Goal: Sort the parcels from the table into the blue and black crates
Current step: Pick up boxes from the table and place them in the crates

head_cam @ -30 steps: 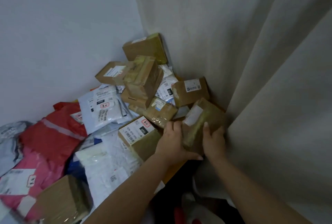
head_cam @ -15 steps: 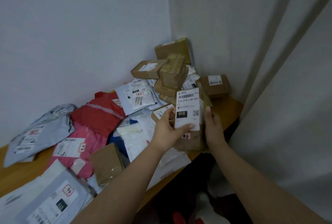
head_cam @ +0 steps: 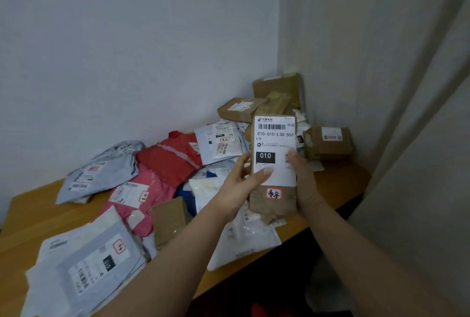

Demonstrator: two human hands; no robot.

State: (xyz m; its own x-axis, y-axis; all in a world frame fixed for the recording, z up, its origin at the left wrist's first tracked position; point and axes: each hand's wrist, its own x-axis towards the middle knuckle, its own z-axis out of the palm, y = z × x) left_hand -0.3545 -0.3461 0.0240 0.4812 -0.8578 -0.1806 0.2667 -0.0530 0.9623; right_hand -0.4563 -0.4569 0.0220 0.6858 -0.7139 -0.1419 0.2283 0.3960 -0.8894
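Parcels cover a wooden table [head_cam: 338, 184] set into a room corner, and one of them, a brown paper-wrapped parcel [head_cam: 273, 202] with a white shipping label reading 010-010-L30-551, is held upright above the table's front edge. The left hand [head_cam: 235, 189] grips its left side, thumb across the label; the right hand [head_cam: 304, 182] grips its right side, fingers curled round the edge. Each grip is closed on this parcel, which touches nothing else.

Behind it, against the corner, lie four brown cardboard boxes: a stack of three [head_cam: 267, 103] and a single one [head_cam: 328, 142] just to the right. A fifth brown box [head_cam: 169, 220] sits in the middle of the heap. Soft mailers lie overlapped: one red [head_cam: 170, 161], one pink [head_cam: 150, 189], several grey and white, too overlapped to count. A white mailer [head_cam: 244, 245] overhangs the front edge. Bare wood shows at the table's right end, beside a pale curtain [head_cam: 407, 113], and at its far left.
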